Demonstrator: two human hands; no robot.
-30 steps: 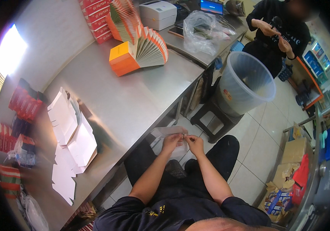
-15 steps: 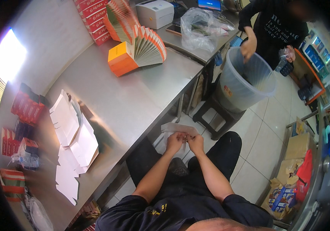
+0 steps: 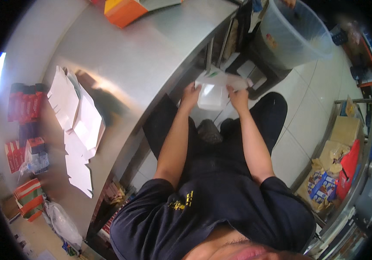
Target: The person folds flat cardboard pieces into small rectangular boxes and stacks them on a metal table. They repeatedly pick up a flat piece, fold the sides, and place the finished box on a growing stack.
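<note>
Fingertips stay hidden behind the pale, blurred folded carton [image 3: 214,89]; left hand [image 3: 191,93] and right hand [image 3: 239,96] pinch its 2 sides.

Both forearms stretched fwd from lower edge, bare below short sleeves, running roughly parallel. Left hand [image 3: 190,93] and right hand [image 3: 239,96] raised side by side, near each other, fingers curled shut in a pinch, thumbs inward.

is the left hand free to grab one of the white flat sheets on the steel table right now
Probably not at once: the left hand and right hand both grip a white folded piece. The white sheets lie uncovered on the steel table, farther to the person's left.
</note>
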